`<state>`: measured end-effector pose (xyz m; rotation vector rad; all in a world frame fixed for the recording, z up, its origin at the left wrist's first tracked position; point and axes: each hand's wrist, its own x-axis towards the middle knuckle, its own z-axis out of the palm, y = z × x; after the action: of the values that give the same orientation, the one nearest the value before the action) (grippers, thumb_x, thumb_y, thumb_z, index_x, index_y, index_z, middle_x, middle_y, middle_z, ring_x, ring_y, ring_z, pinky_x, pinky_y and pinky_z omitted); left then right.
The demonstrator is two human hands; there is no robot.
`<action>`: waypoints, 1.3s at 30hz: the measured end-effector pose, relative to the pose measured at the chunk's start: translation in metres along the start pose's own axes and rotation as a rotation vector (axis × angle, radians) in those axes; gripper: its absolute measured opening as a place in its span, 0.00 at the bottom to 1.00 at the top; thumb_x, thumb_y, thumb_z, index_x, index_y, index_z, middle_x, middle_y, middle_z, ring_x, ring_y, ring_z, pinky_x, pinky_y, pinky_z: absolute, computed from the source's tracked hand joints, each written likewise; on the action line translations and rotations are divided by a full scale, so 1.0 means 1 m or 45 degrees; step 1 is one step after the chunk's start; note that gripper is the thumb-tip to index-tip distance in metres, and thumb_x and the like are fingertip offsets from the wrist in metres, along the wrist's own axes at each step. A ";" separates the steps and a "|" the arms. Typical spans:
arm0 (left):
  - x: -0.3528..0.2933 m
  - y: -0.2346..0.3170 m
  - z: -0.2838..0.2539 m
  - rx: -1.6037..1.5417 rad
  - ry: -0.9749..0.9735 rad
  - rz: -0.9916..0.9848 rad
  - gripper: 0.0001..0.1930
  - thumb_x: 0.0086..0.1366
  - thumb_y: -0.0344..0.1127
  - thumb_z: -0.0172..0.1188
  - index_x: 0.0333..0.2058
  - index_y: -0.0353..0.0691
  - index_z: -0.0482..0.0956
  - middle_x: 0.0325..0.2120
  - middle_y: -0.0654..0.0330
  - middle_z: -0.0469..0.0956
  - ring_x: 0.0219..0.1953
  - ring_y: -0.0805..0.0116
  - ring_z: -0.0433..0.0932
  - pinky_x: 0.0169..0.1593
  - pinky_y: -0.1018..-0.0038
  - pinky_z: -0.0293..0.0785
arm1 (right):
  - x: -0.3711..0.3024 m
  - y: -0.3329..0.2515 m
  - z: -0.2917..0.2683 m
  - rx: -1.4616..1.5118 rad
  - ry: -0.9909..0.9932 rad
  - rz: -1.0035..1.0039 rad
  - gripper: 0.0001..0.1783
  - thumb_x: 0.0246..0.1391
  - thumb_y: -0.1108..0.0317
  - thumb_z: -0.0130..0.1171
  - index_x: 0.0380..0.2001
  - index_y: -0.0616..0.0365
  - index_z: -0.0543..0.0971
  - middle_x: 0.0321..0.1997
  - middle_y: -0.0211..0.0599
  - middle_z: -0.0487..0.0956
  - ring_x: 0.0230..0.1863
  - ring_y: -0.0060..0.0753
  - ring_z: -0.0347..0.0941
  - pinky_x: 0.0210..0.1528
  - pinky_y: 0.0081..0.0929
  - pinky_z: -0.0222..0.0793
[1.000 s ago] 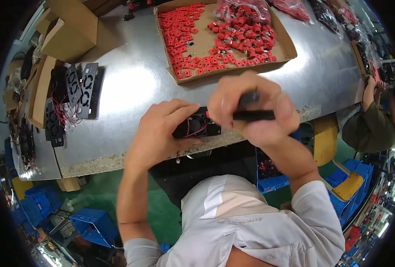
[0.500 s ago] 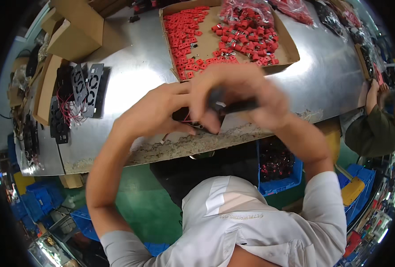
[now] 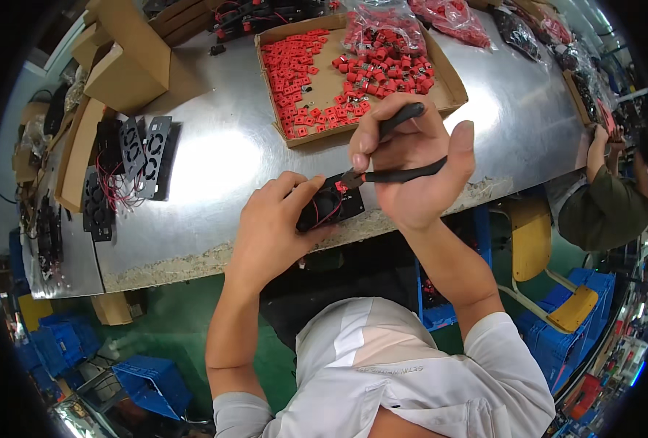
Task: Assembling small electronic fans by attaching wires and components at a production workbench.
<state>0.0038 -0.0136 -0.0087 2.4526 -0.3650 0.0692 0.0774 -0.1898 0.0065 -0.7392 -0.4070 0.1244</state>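
My left hand (image 3: 271,219) grips a black fan panel (image 3: 353,206) at the table's front edge, its fingers and thumb on the left part. A round fan with thin red wires shows beside those fingers. On the panel sits a small red part (image 3: 341,187). My right hand (image 3: 415,201) holds pliers with black handles (image 3: 410,174), which are spread apart. Their metal jaws (image 3: 351,179) point left and meet the red part, or lie just over it. Whether the jaws grip it is hard to see.
Beyond my hands stands a shallow cardboard tray (image 3: 295,139) of red parts. Several black fan panels (image 3: 152,157) with red wires lie at left, near an open cardboard box (image 3: 130,73). A yellow chair (image 3: 532,244) is on the right. Another person's arm (image 3: 596,155) reaches the table at far right.
My hands, close together and blurred before, are now farther apart. The fan panel and pliers have come into clear view. The pliers' jaws are now at the red part.
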 end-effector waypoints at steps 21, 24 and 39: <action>-0.004 -0.002 0.007 -0.060 0.061 -0.002 0.32 0.45 0.39 0.75 0.51 0.41 0.77 0.40 0.56 0.76 0.40 0.52 0.77 0.42 0.61 0.74 | -0.005 0.010 0.002 -0.401 -0.158 -0.116 0.43 0.61 0.28 0.31 0.41 0.65 0.71 0.28 0.44 0.71 0.27 0.36 0.69 0.30 0.31 0.66; -0.003 -0.005 0.005 -0.062 0.051 -0.009 0.32 0.44 0.39 0.75 0.50 0.41 0.77 0.39 0.57 0.76 0.40 0.51 0.77 0.42 0.60 0.74 | -0.002 0.010 0.005 -0.434 -0.161 -0.079 0.42 0.61 0.29 0.32 0.41 0.65 0.71 0.28 0.44 0.71 0.27 0.34 0.68 0.29 0.30 0.66; 0.004 -0.012 0.000 -0.214 0.032 0.075 0.28 0.42 0.36 0.75 0.45 0.40 0.79 0.35 0.56 0.76 0.38 0.51 0.77 0.41 0.61 0.74 | 0.009 0.000 0.012 -0.590 -0.436 0.179 0.44 0.58 0.29 0.39 0.40 0.69 0.73 0.31 0.43 0.73 0.29 0.31 0.69 0.30 0.28 0.69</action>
<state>0.0110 -0.0060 -0.0153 2.2734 -0.4150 0.0909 0.0806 -0.1799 0.0168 -1.2104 -0.7238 0.2978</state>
